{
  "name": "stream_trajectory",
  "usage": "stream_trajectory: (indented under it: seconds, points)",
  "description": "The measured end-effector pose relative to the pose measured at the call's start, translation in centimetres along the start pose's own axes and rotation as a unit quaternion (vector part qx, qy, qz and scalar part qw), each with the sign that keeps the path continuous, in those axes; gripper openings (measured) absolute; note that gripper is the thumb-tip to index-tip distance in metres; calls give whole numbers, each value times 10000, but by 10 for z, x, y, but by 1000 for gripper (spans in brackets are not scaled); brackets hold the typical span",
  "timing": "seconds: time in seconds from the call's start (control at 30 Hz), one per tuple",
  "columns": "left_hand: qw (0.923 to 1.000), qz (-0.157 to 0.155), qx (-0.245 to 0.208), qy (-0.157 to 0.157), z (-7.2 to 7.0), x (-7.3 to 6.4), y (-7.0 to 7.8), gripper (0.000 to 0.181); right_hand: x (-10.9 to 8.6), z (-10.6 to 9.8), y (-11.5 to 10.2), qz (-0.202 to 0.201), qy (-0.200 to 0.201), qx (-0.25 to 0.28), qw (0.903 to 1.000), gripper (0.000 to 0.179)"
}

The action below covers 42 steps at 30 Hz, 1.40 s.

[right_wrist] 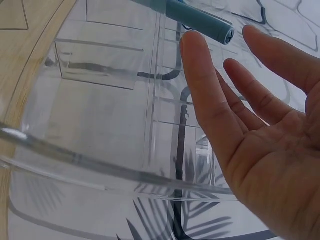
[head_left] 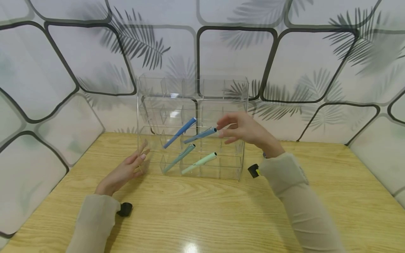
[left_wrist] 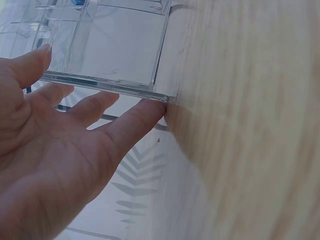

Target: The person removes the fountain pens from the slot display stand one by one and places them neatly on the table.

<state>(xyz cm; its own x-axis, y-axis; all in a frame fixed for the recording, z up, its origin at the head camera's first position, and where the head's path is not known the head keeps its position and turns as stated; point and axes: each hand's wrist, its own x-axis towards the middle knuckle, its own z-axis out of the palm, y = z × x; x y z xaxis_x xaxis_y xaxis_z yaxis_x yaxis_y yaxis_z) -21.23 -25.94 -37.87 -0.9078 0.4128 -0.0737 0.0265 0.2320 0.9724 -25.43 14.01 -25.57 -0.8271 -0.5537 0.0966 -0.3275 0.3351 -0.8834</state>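
- The left hand [head_left: 126, 170] is at about 8 o'clock from the clear rack [head_left: 191, 88]. Its fingers are straight and spread. The fingertips [left_wrist: 150, 107] touch the rack's bottom left corner. It holds nothing.
- The clear rack stands on the wooden table [head_left: 202, 211], close to the wall. It has many small boxes.
- Four pens lean in the rack: a bright blue pen [head_left: 180, 132] at 10 o'clock, a grey-blue pen [head_left: 200, 135] next to it, a teal pen [head_left: 179, 158] below and a pale green pen [head_left: 199, 163] at 5 o'clock.
- The right hand [head_left: 243, 130] is at 3 o'clock from the rack. Its fingers are loose and open, holding nothing. The fingertips [right_wrist: 192, 42] are just beside the grey-blue pen's tip; I cannot tell if they touch.
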Motion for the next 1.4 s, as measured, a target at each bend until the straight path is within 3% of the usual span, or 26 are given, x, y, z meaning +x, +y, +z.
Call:
stream_trajectory:
  seconds: [0.43,0.77,1.07,1.4]
  points:
    - [9999,-68,86,-27,1,0,3,67,13,14,-1,34,-102,21,9999,36]
    - [9999,-80,91,-12,2,1,3,67,15,20,-4,-177,123,-326,9992,23]
    - [9999,-98,51,56,2,1,2,67,9,15,-5,171,371,17,9992,19]
    - [9999,-75,97,-10,0,0,3,67,-3,4,-1,56,666,3,9978,18]
